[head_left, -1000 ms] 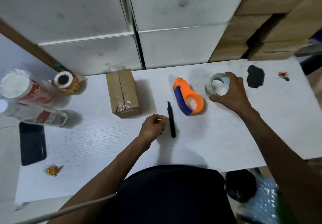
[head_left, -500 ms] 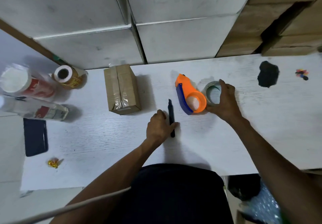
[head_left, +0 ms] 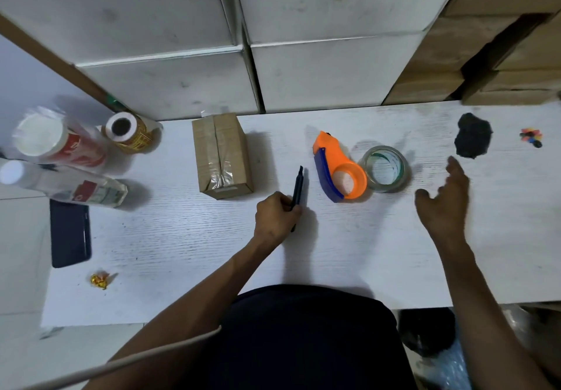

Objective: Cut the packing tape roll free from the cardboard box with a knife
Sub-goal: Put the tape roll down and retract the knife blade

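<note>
A small taped cardboard box [head_left: 221, 155] stands on the white table [head_left: 188, 247], left of centre. A clear packing tape roll [head_left: 385, 168] lies flat beside an orange and blue tape dispenser [head_left: 337, 168]. My left hand [head_left: 277, 216] is closed around the lower part of a slim black knife [head_left: 297, 189], whose tip points away from me. My right hand [head_left: 443, 201] hovers open to the right of the tape roll, apart from it and blurred.
At the left are two plastic-wrapped bottles [head_left: 60, 165], a yellow label roll [head_left: 129, 133], a black phone [head_left: 70, 233] and a gold wrapper [head_left: 100, 279]. A black lump [head_left: 473, 140] and small coloured bits [head_left: 530, 137] lie far right. White and brown boxes line the back.
My right hand has let go of the tape roll and pulled back to the right. My left hand has closed on the knife and raised it off the table.
</note>
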